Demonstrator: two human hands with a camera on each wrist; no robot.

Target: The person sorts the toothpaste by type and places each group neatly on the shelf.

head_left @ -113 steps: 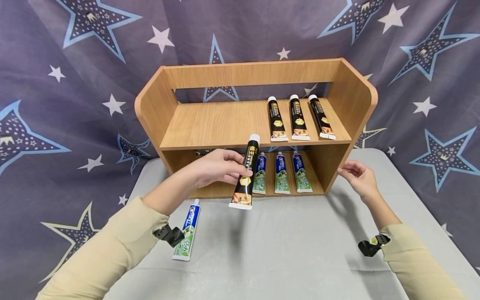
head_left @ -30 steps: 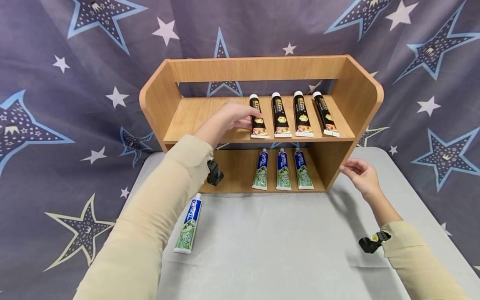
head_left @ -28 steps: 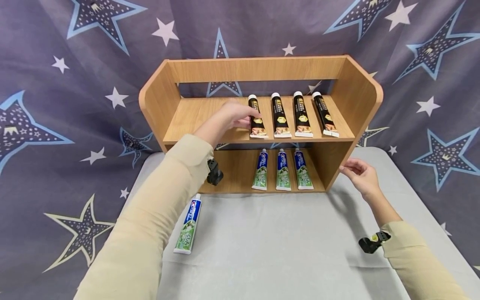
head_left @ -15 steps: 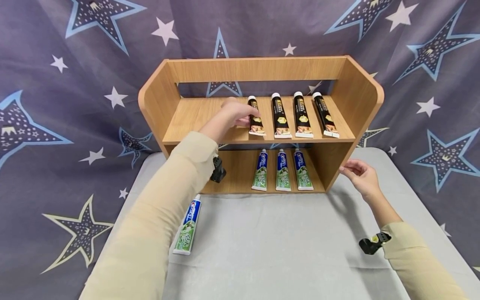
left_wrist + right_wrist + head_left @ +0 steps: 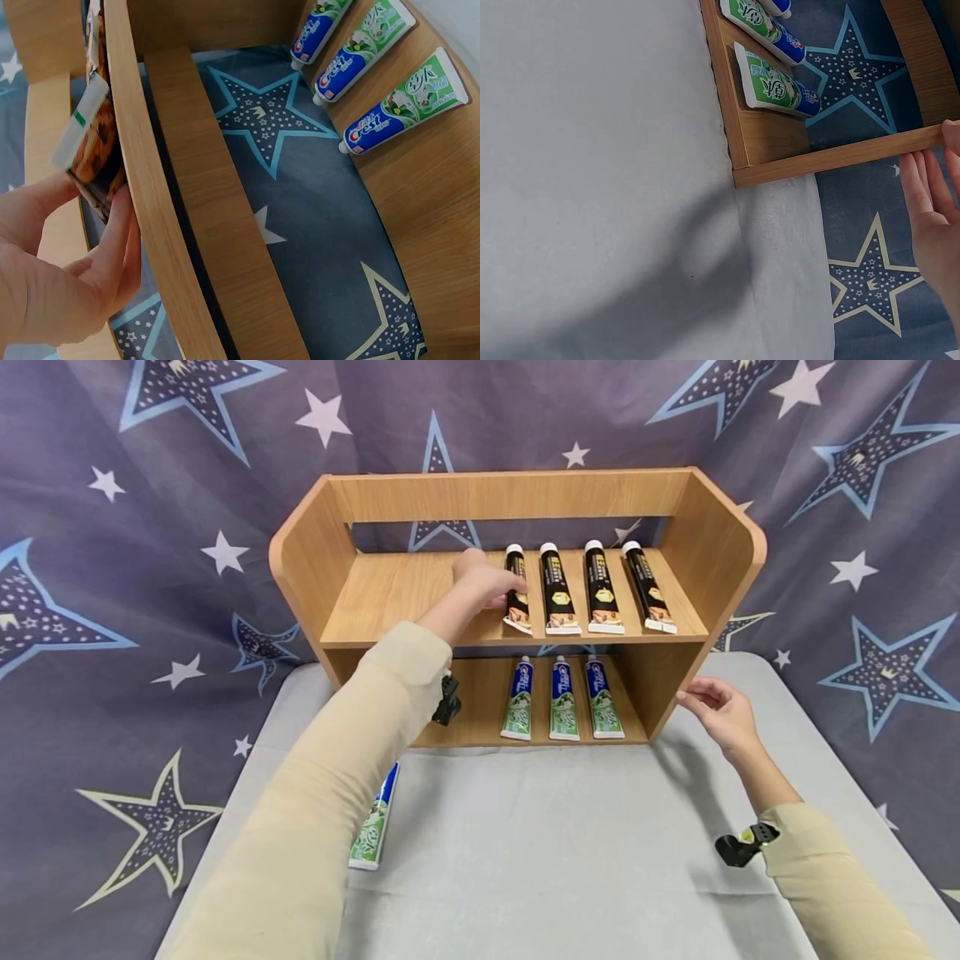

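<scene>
"So, which thing do the hands work on now?"

"It is the leftmost black tube [image 5: 517,608], at the upper board [image 5: 405,589] of the wooden shelf [image 5: 510,497]. The left hand [image 5: 483,583] pinches it between thumb and fingers, so this grip is narrow. The cap points to the back and the white crimped end to the front."

"And the right hand [image 5: 723,714]?"

"It holds the right side panel [image 5: 708,560], with the thumb at the front edge and fingertips against the outer face. In my judgement it steadies the shelf, which is useful."

"Does the tube lie well?"

"Not completely, I think. Its crimped end looks skewed, while the three other black tubes [image 5: 558,599] show theirs nearly flat. Whether its whole length touches the board, I cannot tell."

"How would you do it properly?"

"I would turn it a little with the fingers until that end is level, leaving a gap similar to the others. Then I would open the fingers slowly, so that they do not drag the tube. A hard squeeze could dent it."

"Anything else to watch?"

"Yes, the left sleeve [image 5: 322,802]. It partly hides a blue-green tube [image 5: 371,837] on the counter [image 5: 540,835], so please withdraw the arm with care."
</scene>
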